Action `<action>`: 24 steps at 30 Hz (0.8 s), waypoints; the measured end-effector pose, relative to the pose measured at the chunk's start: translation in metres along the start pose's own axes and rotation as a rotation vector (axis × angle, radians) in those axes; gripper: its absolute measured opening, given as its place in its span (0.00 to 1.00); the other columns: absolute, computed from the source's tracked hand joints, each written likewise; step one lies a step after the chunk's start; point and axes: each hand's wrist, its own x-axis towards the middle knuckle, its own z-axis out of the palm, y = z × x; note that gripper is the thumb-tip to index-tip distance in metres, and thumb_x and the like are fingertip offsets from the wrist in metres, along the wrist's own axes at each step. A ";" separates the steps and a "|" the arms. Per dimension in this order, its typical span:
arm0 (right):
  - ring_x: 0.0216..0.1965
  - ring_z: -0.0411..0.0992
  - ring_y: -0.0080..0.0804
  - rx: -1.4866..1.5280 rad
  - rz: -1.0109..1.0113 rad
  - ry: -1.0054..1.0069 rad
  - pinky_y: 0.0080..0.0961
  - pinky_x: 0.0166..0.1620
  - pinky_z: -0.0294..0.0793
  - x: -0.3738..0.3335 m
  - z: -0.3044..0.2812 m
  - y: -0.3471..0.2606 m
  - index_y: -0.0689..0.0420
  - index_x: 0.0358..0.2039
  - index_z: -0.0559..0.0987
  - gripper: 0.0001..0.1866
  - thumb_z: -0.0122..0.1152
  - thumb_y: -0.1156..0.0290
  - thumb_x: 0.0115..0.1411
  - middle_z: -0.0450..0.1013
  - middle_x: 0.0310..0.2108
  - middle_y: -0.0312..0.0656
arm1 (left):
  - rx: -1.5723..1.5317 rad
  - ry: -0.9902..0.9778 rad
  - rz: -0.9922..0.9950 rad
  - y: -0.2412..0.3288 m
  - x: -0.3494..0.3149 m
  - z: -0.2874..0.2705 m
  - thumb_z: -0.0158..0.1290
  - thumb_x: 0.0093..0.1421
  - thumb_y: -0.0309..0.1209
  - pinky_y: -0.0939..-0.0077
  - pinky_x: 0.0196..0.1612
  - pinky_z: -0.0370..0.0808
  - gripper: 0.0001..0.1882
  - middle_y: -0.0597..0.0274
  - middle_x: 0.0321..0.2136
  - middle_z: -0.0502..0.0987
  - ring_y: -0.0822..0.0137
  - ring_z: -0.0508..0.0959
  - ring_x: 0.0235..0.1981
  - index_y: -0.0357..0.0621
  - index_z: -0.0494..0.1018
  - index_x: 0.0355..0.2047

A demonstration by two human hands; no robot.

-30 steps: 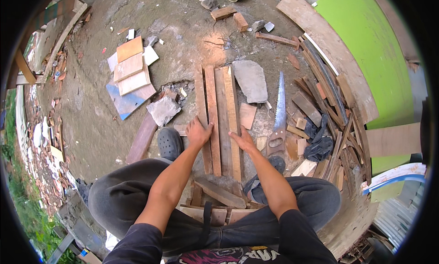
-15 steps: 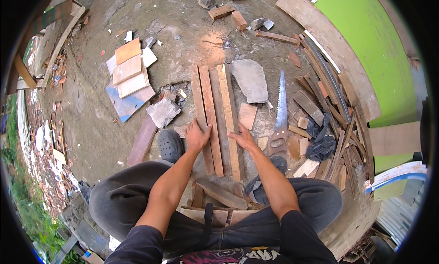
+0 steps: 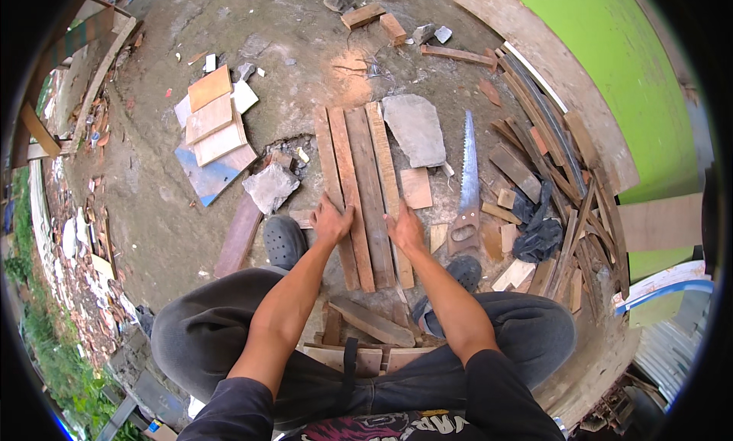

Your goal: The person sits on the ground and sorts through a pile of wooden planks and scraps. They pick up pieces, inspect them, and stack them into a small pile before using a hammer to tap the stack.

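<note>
Several long wooden strips lie side by side on the ground in front of me, running away from my body. Over the two left strips rests my left hand [image 3: 334, 221], its fingers curled at the edge of the leftmost strip [image 3: 328, 158] and its thumb on the strip beside it [image 3: 345, 174]. A darker, weathered strip [image 3: 370, 189] sits between my hands. My right hand [image 3: 406, 227] grips the outer edge of the rightmost strip [image 3: 384, 155], fingers bent around its side. The strips' far ends are roughly level.
A handsaw [image 3: 469, 181] lies right of the strips, beside a flat stone [image 3: 414, 132]. Scrap wood [image 3: 515, 174] and a black plastic bag [image 3: 538, 239] are farther right. Thin boards [image 3: 210, 120] and a rock [image 3: 272, 187] lie left. Short wood pieces [image 3: 372, 328] sit between my legs.
The rightmost strip has turned and now lies beside the dark strip, showing more of that one. My right hand has shifted its grip along with it; my left hand stays almost in place.
</note>
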 end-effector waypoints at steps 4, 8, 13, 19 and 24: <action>0.56 0.67 0.57 -0.051 0.009 -0.024 0.47 0.54 0.70 -0.010 -0.001 -0.013 0.58 0.68 0.53 0.39 0.54 0.55 0.63 0.65 0.57 0.61 | -0.005 0.044 0.023 0.000 -0.013 0.013 0.45 0.61 0.54 0.46 0.69 0.37 0.49 0.37 0.68 0.47 0.44 0.42 0.71 0.33 0.36 0.68; 0.62 0.61 0.56 0.006 0.114 -0.227 0.48 0.59 0.66 -0.005 -0.017 -0.015 0.56 0.70 0.44 0.43 0.53 0.51 0.64 0.57 0.64 0.58 | 0.177 -0.025 -0.047 0.007 -0.015 0.006 0.41 0.62 0.60 0.44 0.69 0.30 0.53 0.39 0.70 0.37 0.45 0.34 0.72 0.33 0.32 0.69; 0.61 0.64 0.51 -0.097 0.058 -0.290 0.44 0.58 0.70 0.002 -0.045 0.016 0.53 0.67 0.56 0.38 0.59 0.59 0.59 0.61 0.63 0.55 | 0.348 -0.075 -0.018 0.017 -0.017 -0.005 0.44 0.59 0.62 0.45 0.69 0.34 0.55 0.39 0.70 0.36 0.45 0.36 0.72 0.31 0.34 0.69; 0.48 0.76 0.49 -0.177 0.082 -0.065 0.40 0.50 0.76 -0.035 -0.182 0.046 0.62 0.38 0.82 0.13 0.57 0.74 0.52 0.76 0.44 0.57 | 0.338 -0.143 0.228 0.048 -0.051 -0.022 0.51 0.58 0.57 0.48 0.68 0.48 0.53 0.38 0.69 0.45 0.44 0.46 0.70 0.33 0.40 0.69; 0.40 0.79 0.50 -0.351 -0.024 0.077 0.41 0.43 0.79 -0.107 -0.282 0.058 0.63 0.31 0.84 0.11 0.57 0.77 0.48 0.78 0.37 0.57 | 0.313 -0.003 0.554 0.096 -0.085 -0.026 0.54 0.57 0.56 0.57 0.61 0.66 0.47 0.32 0.57 0.66 0.40 0.68 0.59 0.31 0.55 0.64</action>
